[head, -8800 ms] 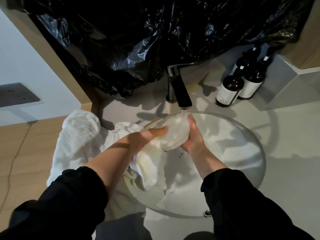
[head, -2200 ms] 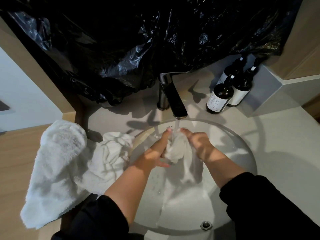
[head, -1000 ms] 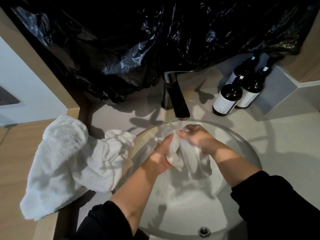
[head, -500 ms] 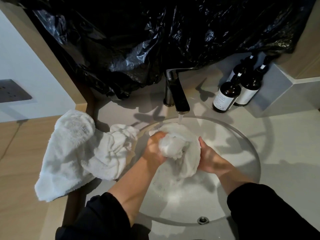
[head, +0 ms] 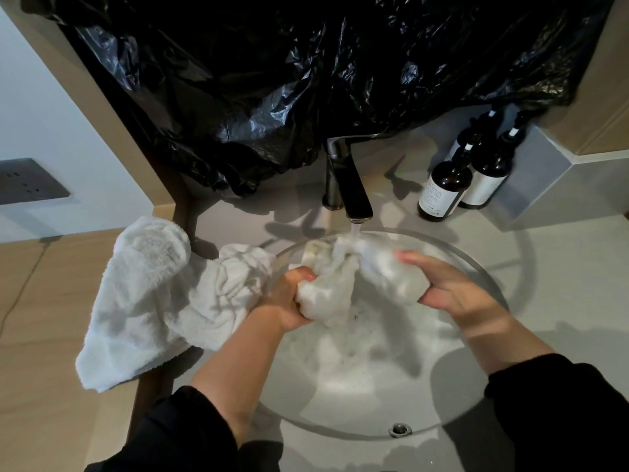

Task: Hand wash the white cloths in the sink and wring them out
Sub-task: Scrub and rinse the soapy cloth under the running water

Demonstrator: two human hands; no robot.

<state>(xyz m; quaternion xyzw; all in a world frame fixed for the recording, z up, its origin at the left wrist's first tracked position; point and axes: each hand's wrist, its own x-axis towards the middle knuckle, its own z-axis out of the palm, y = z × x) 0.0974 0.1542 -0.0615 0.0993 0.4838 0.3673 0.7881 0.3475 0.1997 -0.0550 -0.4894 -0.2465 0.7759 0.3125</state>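
My left hand [head: 289,298] is clenched round one bunched end of the wet white cloth [head: 335,291], the fingers [head: 303,275] curled over the top of the wad. My right hand [head: 449,287] grips the other end, its fingers [head: 408,257] wrapped round a thick lump of the fabric; I think the thumb is tucked underneath, but it is hard to make out. The cloth runs between my two hands and sags in the middle. A thin stream of water [head: 354,233] lands on it just beyond my fingers, falling from the dark faucet [head: 354,195] that stands directly behind them. Under my hands lies the round sink [head: 469,396], its bowl patched with foam, and a small metal overflow hole [head: 400,429] sits in the rim nearest me. Just beside my left fingers, a heap of other white cloths [head: 153,294] touches the sink's edge and spreads away over the wooden ledge [head: 41,335]. Beyond my right fingers, well apart from them, a cluster of dark bottles [head: 442,192] with pale labels stands upright on the grey counter [head: 561,284]. Crumpled black plastic sheeting [head: 306,80] hangs above the faucet across the back. Far off past my left hand, a grey socket plate [head: 27,182] is set in the wall. Both my black sleeves [head: 561,413] are pushed up, leaving the forearms bare.
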